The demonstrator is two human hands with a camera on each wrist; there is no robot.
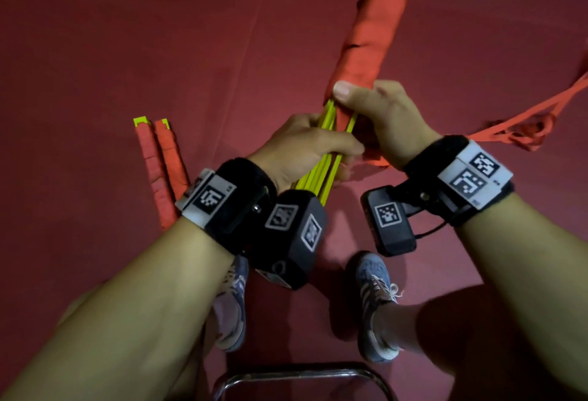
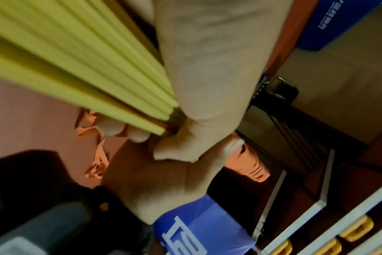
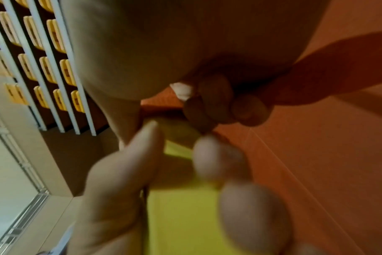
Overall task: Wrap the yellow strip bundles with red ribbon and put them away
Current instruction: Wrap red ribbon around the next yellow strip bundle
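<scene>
A long bundle of yellow strips (image 1: 318, 174) points away from me, its far part wound in red ribbon (image 1: 372, 28). My left hand (image 1: 305, 146) grips the bare yellow strips (image 2: 76, 69) near their close end. My right hand (image 1: 372, 107) holds the bundle just beyond, thumb pressing the ribbon's edge where the wrap ends. The loose ribbon tail (image 1: 521, 127) trails off to the right across the floor. In the right wrist view my curled fingers (image 3: 218, 107) press red ribbon against the yellow strips (image 3: 181, 215).
Two red-wrapped bundles (image 1: 159, 165) with yellow tips lie side by side on the red floor (image 1: 127, 50) at the left. My two shoes (image 1: 375, 302) stand below, and a chrome chair frame (image 1: 299, 375) sits at the bottom edge.
</scene>
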